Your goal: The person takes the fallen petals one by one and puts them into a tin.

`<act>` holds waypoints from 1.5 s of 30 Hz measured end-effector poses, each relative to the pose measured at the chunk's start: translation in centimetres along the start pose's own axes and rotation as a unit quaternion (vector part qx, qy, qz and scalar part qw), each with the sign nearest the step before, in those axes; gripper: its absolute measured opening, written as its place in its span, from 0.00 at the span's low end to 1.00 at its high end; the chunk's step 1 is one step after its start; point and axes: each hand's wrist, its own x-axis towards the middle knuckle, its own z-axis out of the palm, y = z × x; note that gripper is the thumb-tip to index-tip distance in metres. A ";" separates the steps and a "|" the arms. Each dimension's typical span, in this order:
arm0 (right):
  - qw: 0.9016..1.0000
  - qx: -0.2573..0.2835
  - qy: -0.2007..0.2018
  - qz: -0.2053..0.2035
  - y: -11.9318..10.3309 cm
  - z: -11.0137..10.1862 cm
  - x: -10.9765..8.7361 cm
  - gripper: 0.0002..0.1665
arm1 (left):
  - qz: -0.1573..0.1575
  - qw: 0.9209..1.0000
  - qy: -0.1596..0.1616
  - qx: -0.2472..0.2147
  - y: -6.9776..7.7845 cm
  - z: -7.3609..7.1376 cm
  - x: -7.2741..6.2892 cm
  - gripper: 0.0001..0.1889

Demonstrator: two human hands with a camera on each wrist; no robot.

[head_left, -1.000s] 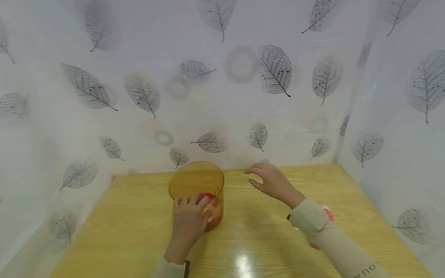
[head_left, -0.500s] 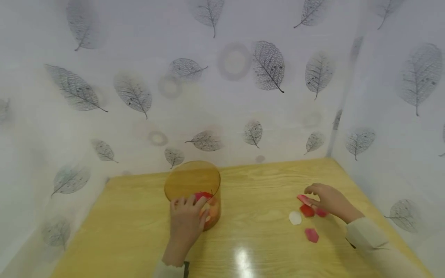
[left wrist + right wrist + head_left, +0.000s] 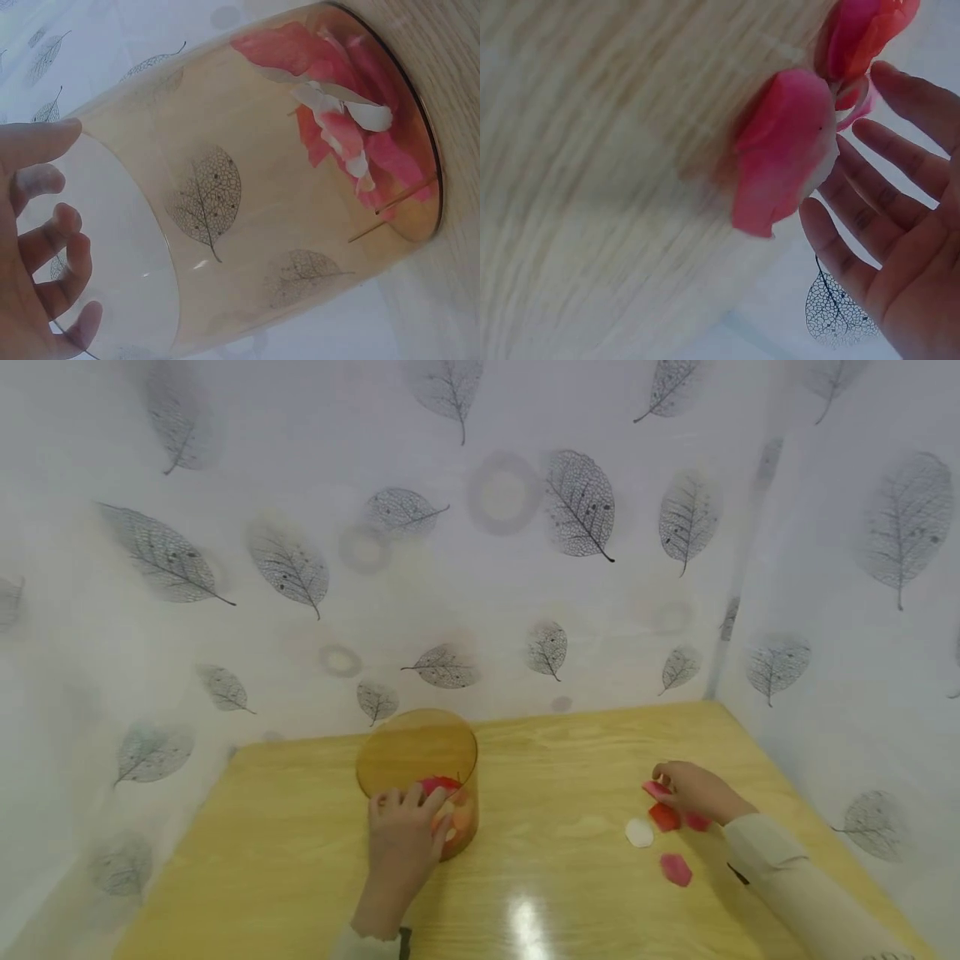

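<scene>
An amber see-through glass jar (image 3: 416, 747) stands on the table with pink, red and white flower petals (image 3: 352, 127) inside at its bottom. My left hand (image 3: 405, 843) grips its near rim, the fingers (image 3: 67, 217) bent over the edge in the left wrist view. At the right, my right hand (image 3: 697, 789) pinches a pink petal (image 3: 656, 790) between thumb and fingers. In the right wrist view that curled petal (image 3: 859, 105) lies between thumb and forefinger. A red petal (image 3: 663, 816) and another pink petal (image 3: 697, 821), partly covered by the arm, lie just below.
A white round petal (image 3: 639, 832) and a pink petal (image 3: 676, 869) lie nearer on the wood-grain table (image 3: 555, 793). A pale backdrop (image 3: 495, 568) with printed leaves closes off the back and sides. A light glares on the table's front.
My right hand has swung from the table's back middle, beside the jar, over to the petals at the right, and its fingers have closed on one. The left hand stays on the jar.
</scene>
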 end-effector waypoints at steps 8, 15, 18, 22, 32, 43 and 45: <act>1.000 -0.015 -0.006 0.001 0.5 0.3 0.9 0.06 | 0.001 1.000 0.009 -0.002 0.2 -0.1 -0.1 0.18; 1.000 0.005 -0.005 0.007 -0.2 -0.3 1.1 0.09 | 0.001 1.000 0.006 -0.004 0.3 -0.2 -0.1 0.19; 1.000 0.000 -0.007 0.012 -0.5 -0.7 1.2 0.11 | 0.003 1.000 0.006 -0.005 0.4 -0.3 -0.1 0.19; 1.000 -0.024 0.013 -0.014 -1.3 -1.7 2.0 0.12 | 0.003 1.000 0.003 -0.006 0.3 -0.4 -0.1 0.19; 0.988 -0.046 0.090 -0.117 -10.5 -7.0 7.4 0.06 | 0.002 1.000 0.000 0.000 0.0 -0.2 0.1 0.19; 0.955 -0.028 0.148 -0.257 -23.3 -8.3 12.6 0.02 | 0.005 1.000 -0.012 0.014 -0.1 -0.2 0.0 0.19; 0.949 -0.033 0.147 -0.277 -24.8 -7.6 13.3 0.03 | 0.006 1.000 -0.008 0.016 -0.1 -0.1 0.0 0.19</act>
